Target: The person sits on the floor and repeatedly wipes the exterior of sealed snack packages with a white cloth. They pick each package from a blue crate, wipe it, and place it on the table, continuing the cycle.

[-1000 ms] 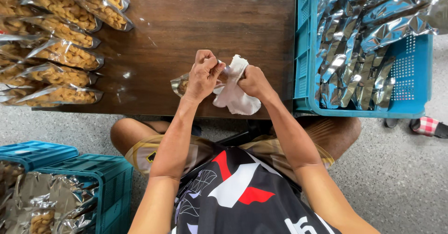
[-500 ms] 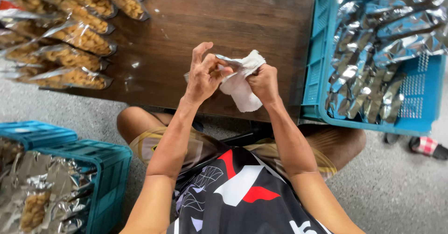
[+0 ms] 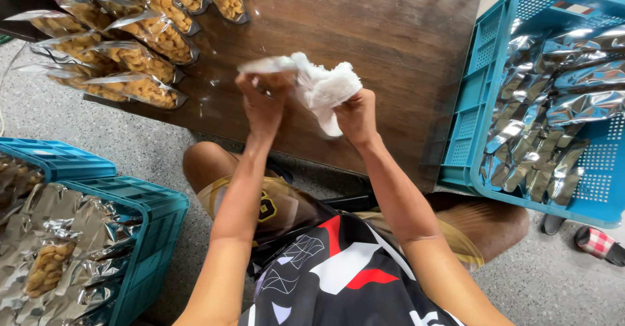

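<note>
Dark wooden tabletop (image 3: 390,46) is lying below both raised hands. From there, the left hand (image 3: 263,101) is pinching a clear, silver-edged pouch (image 3: 267,66) whose long axis is running left to right, while the right hand (image 3: 357,114) is clenching a crumpled white cloth (image 3: 322,88) that is touching the pouch's right end. Farther out, filled snack pouches (image 3: 130,56) are lying at upper left, with a blue crate (image 3: 472,105) of foil bags at right.

glossy wood table (image 3: 364,33), crinkled white cloth (image 3: 323,86)
</note>
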